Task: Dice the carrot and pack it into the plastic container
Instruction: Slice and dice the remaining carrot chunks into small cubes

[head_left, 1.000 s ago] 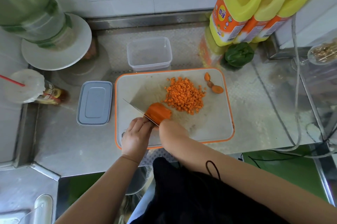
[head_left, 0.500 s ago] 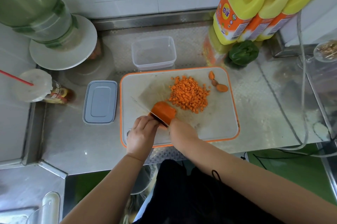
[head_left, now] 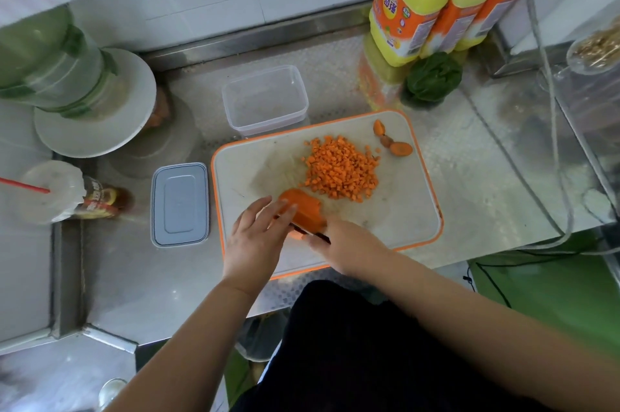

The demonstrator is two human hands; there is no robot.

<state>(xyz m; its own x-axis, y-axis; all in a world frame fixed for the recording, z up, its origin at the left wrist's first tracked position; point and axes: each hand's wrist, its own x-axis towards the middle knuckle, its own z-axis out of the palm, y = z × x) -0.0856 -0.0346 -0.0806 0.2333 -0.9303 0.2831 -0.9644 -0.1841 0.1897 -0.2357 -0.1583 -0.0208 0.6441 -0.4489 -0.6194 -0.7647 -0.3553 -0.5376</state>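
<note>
The right hand [head_left: 349,247] is clenched round the handle of a knife [head_left: 310,233], of which only a thin dark strip shows between the two hands; most of the blade is hidden. The carrot piece [head_left: 303,208] lies just ahead of that grip and slightly to its left, touching the blade, with its long axis running away from the grip toward the far left of the cutting board [head_left: 412,210]. The left hand [head_left: 256,240] is on the other side of the blade from the grip, its fingers straight and laid flat against the carrot's near-left flank, pressing rather than curling round it. Both hands are close to the piece; the left is the one touching it.

The piece is a short, thick, bright orange stub with a rounded far end, and what looks like a small cut-off bit sits at the blade's near side. Farther from the grip, ahead and to the right, lies a loose heap of diced carrot [head_left: 340,168], small fairly even cubes. Beyond that are a few carrot end scraps [head_left: 392,143] at the board's far right corner.

The plastic container [head_left: 265,99] stands on the counter [head_left: 503,156] past the board's far edge, transparent and holding no carrot yet; its lid [head_left: 179,205] lies left of the board. Judging by this, dicing is well along and packing has not begun
</note>
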